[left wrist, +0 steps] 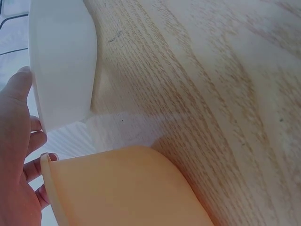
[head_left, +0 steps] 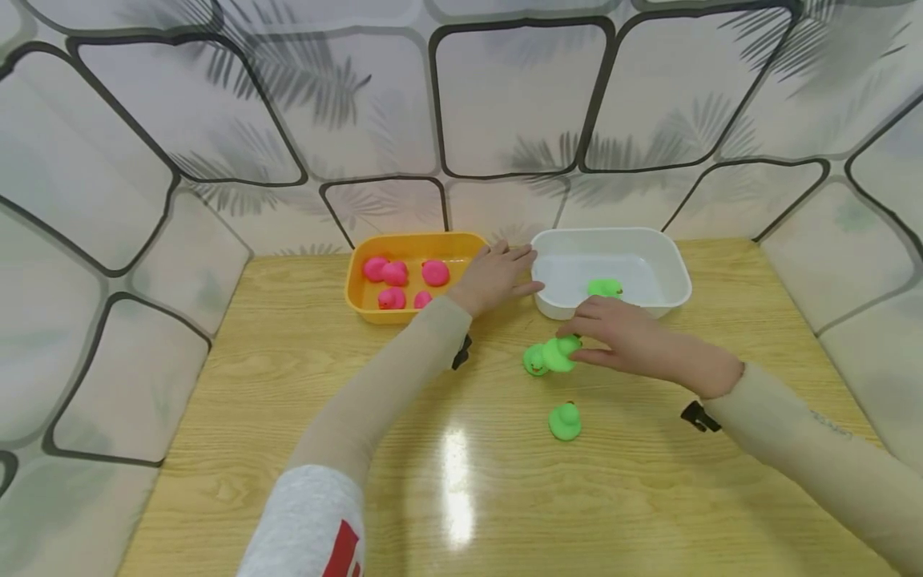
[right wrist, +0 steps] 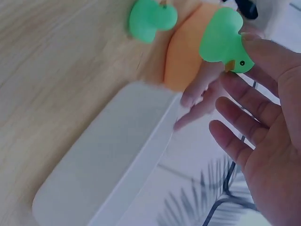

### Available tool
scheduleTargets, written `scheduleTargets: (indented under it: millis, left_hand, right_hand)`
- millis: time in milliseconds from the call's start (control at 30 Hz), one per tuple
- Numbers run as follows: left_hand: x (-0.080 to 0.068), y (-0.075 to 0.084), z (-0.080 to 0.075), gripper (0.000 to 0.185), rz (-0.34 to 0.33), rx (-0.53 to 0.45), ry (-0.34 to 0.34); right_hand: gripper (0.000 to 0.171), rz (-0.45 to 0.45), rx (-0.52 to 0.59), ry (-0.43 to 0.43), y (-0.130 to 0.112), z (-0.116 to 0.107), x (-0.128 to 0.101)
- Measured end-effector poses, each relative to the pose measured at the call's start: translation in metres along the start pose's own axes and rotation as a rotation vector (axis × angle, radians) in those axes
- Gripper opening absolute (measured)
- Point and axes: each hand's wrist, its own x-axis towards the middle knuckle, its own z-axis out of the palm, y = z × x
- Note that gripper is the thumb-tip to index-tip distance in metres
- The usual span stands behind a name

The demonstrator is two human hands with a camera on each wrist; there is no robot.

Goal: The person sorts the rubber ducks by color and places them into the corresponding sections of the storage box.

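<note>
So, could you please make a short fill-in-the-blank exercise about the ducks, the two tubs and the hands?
1. The pink ducks lie in the ____ tub.
2. The white tub holds ____ green duck.
3. The right hand touches a ____ duck on the table.
4. The left hand rests between the two ____.

Missing words: orange; one; green; tubs

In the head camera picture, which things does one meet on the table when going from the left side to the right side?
Orange tray with pink ducks → left hand → green duck pair at the right hand's fingertips → white tray.
</note>
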Motion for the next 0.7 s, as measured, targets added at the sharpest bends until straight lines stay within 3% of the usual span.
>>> scheduleTargets:
  millis: [367,700]
  left_hand:
    - [0.001,0.001,0.000,0.074,0.002,-0.008,-0.009]
    - [0.002,0.002,-0.002,0.078,0.031,0.096,-0.003]
  right_hand:
    - [0.030,0.174,-0.002,-0.014,0.038,-0.023,-0.020]
    - [0.028,0.297,-0.062,-0.050,0.067,-0.049,-0.029]
